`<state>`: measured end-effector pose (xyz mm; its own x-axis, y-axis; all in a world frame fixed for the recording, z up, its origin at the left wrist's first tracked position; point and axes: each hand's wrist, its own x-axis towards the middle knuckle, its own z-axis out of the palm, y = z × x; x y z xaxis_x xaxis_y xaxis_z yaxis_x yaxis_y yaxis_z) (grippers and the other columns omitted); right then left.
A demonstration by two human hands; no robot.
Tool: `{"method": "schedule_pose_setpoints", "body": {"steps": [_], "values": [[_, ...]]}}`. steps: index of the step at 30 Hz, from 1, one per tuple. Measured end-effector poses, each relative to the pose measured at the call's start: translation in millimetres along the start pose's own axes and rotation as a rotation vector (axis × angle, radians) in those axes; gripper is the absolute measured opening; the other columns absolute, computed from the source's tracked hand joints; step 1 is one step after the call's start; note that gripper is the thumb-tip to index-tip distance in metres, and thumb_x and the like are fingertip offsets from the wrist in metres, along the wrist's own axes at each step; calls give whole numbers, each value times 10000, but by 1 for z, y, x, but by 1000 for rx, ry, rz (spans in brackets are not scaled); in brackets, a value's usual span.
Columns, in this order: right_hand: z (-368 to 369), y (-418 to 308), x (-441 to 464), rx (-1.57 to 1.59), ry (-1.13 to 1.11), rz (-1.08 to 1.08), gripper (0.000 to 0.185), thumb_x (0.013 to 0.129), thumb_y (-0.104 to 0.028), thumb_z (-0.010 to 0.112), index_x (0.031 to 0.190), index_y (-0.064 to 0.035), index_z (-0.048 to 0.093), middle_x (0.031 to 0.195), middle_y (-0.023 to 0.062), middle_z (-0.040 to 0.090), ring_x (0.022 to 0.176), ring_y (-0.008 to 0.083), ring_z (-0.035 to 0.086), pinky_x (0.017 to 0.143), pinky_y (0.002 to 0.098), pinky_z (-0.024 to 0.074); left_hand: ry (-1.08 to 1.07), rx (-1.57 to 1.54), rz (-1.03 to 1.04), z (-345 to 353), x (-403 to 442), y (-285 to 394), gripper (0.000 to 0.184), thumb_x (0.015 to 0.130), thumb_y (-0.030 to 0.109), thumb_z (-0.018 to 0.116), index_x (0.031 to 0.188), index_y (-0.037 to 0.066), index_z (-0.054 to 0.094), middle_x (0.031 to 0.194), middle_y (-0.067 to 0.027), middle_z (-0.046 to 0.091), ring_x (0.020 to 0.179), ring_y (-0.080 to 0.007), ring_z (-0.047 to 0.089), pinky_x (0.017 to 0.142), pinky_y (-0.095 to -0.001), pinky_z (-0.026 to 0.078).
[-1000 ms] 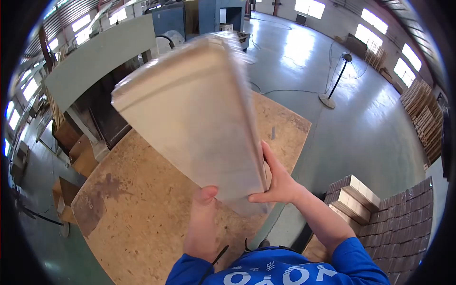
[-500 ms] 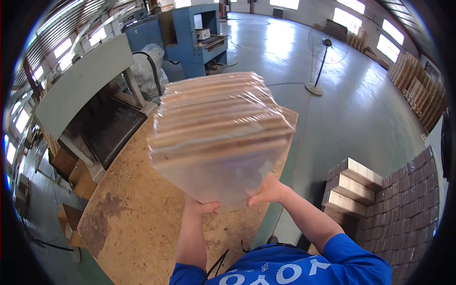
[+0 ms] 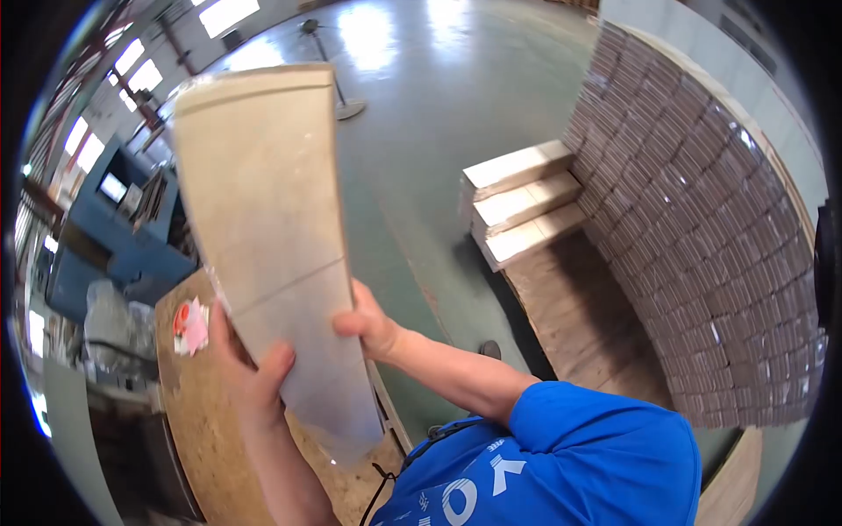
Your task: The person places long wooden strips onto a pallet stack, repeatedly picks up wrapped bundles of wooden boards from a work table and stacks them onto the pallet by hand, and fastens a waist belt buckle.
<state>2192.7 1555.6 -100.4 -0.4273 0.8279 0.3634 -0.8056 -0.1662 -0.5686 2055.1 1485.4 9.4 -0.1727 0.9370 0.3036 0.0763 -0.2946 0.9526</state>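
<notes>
A long bundle of pale wooden pieces in clear plastic wrap (image 3: 263, 193) is held up in front of me, tilted, its broad side facing me. My left hand (image 3: 254, 364) grips its left edge, thumb lying over the near face. On the right edge my right hand (image 3: 367, 324) holds it, thumb also on the face. The fingers behind the bundle are partly hidden. Below it lies the wooden worktable (image 3: 197, 421), with a red and pink item (image 3: 191, 326) near its far left corner.
Wrapped bundles form a tall stack (image 3: 702, 237) on the right, beside a stepped pile of pale bundles (image 3: 526, 197) and a wooden base board (image 3: 579, 307). A blue machine (image 3: 114, 228) stands left; a fan (image 3: 346, 110) is beyond.
My view has swung right toward the stacks. The bundle, still in both hands, has turned from showing its ridged end to its long flat side. The red and pink item has come into view.
</notes>
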Motion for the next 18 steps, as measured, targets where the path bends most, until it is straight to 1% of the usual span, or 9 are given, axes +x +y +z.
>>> {"method": "schedule_pose_setpoints", "body": {"steps": [1, 4, 5, 8, 10, 12, 14, 16, 18], "values": [[-16, -21, 0, 65, 24, -83, 990, 675, -463, 821, 1422, -5, 362, 1289, 116, 557, 1167, 225, 569, 967, 363, 490, -57, 10, -15, 32, 17, 1, 1086, 619, 335, 867, 1472, -15, 292, 1430, -169, 416, 1331, -277, 407, 1090, -401, 336], [-73, -92, 4, 188, 105, -237, 996, 680, -511, 822, 1403, 15, 383, 1292, 133, 556, 1163, 251, 578, 971, 382, 500, -215, 106, 28, 119, 79, -18, 1056, 671, 354, 834, 1486, -14, 273, 1490, -192, 354, 1397, -287, 328, 1145, -402, 254], [-96, -111, 2, 192, 135, -274, 974, 707, -549, 798, 1383, 30, 403, 1290, 151, 562, 1146, 264, 595, 957, 392, 521, -272, 152, 54, 142, 94, -26, 1042, 690, 363, 820, 1489, -14, 268, 1508, -199, 333, 1415, -291, 303, 1161, -403, 227], [-171, -167, -4, 260, 233, -410, 897, 755, -540, 760, 1371, 20, 425, 1260, 151, 586, 1128, 275, 608, 938, 401, 536, -401, 529, 383, 163, 115, -36, 1021, 740, 430, 776, 1495, -13, 250, 1531, -191, 308, 1443, -297, 251, 1185, -408, 163], [-221, -203, -10, 307, 315, -481, 842, 774, -531, 743, 1352, 8, 450, 1235, 147, 603, 1109, 280, 618, 928, 404, 543, -217, 467, 331, 142, 117, -73, 1016, 782, 581, 696, 1497, -1, 269, 1548, -151, 290, 1438, -279, 258, 1197, -396, 145], [-266, -235, -15, 310, 386, -546, 812, 782, -531, 735, 1346, -11, 469, 1236, 141, 610, 1114, 288, 617, 945, 419, 534, 3, 166, 169, 110, 103, -141, 1052, 762, 650, 686, 1494, 13, 281, 1534, -127, 322, 1426, -272, 283, 1195, -403, 167], [-301, -259, -20, 284, 456, -596, 807, 776, -540, 739, 1353, -37, 481, 1263, 133, 608, 1143, 300, 606, 987, 446, 508, 48, -324, -173, 84, 71, -243, 1090, 737, 610, 738, 1505, 27, 230, 1553, -150, 267, 1455, -281, 218, 1198, -438, 169], [-325, -276, -21, 251, 529, -660, 789, 792, -544, 718, 1344, -33, 483, 1247, 133, 612, 1128, 298, 610, 979, 445, 510, -228, -519, -253, 163, 68, -244, 1141, 691, 585, 794, 1501, 26, 216, 1528, -143, 318, 1423, -287, 291, 1180, -435, 233], [-345, -285, -25, 236, 625, -700, 766, 792, -532, 719, 1319, -23, 493, 1218, 133, 619, 1102, 288, 620, 945, 429, 530, -329, -654, -382, 204, 89, -272, 1149, 644, 517, 860, 1480, 26, 244, 1472, -137, 400, 1361, -283, 393, 1136, -425, 319]]}}
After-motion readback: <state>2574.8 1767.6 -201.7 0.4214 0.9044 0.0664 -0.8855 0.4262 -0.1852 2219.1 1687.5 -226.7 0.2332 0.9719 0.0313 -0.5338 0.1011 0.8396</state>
